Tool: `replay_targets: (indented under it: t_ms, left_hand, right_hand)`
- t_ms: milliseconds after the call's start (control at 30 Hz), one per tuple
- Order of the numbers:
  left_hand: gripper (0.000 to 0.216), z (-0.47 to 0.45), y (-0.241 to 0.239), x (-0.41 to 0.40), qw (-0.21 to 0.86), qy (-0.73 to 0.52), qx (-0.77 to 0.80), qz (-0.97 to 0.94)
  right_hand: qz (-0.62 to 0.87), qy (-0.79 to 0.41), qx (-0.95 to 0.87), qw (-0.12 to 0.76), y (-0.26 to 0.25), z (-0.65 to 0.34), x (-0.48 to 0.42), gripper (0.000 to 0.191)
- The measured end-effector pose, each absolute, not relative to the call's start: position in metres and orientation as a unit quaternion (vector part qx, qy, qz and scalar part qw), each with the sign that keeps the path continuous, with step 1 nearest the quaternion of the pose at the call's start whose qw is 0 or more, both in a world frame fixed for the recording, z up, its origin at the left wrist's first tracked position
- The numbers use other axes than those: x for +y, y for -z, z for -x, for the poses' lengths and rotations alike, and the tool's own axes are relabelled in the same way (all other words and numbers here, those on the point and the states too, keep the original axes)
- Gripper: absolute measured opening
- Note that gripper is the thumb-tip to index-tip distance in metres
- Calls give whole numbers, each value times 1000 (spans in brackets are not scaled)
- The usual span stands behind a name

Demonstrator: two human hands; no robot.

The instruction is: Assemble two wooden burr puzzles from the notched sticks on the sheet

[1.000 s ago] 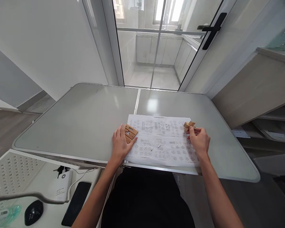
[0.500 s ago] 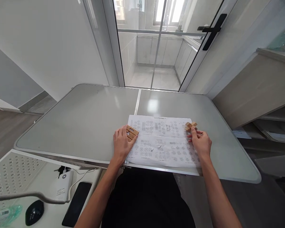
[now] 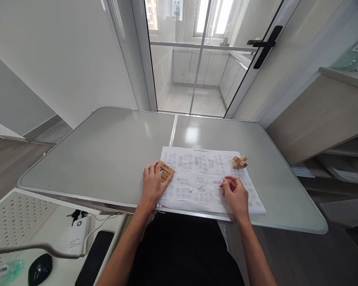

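Observation:
A printed instruction sheet (image 3: 203, 178) lies on the grey folding table (image 3: 107, 155). My left hand (image 3: 153, 186) rests at the sheet's left edge. Its fingers and thumb are closed on a small stack of flat notched wooden pieces (image 3: 166, 171). A small assembled wooden cross puzzle (image 3: 239, 161) stands alone at the sheet's upper right corner. My right hand (image 3: 234, 194) lies on the lower right part of the sheet, well short of the cross. Its fingers are curled in with thumb against forefinger, and I see nothing in them.
To the lower left, a white perforated side table (image 3: 20, 222) carries a white power bank (image 3: 76, 237), a black phone (image 3: 94, 256) and a black mouse (image 3: 40, 268). Glass sliding doors (image 3: 197, 59) stand beyond the table. Wooden shelving (image 3: 325, 115) is on the right.
My right hand has let go of the wooden cross, left it on the sheet's corner, and drawn back toward me and leftwards. My left hand stays on the flat pieces.

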State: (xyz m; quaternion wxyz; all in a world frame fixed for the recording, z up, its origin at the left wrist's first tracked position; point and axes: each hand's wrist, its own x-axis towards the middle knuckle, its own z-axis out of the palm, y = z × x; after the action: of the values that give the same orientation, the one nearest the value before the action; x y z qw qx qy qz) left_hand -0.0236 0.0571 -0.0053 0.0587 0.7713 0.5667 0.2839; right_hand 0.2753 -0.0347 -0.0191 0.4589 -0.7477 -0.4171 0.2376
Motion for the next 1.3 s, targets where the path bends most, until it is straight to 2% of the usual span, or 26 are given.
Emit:
replay_targets:
  t_ms: [200, 533, 733, 1033, 1300]
  left_hand:
    - [62, 21, -5, 45, 126, -257, 472, -834]
    - [73, 4, -10, 27, 229, -237, 373, -867]
    - [88, 23, -8, 24, 198, -247, 432, -845]
    - [80, 27, -7, 24, 194, -251, 445, -838]
    - [77, 28, -6, 23, 197, -259, 442, -836]
  right_hand:
    - [750, -227, -438, 441, 23, -277, -35, 36]
    - [751, -229, -450, 425, 14, -275, -37, 41]
    - [727, -249, -485, 418, 6, -266, -40, 36]
    - [617, -337, -571, 424, -9, -197, -40, 29]
    - [626, -278, -588, 430, 8, -191, -38, 26]
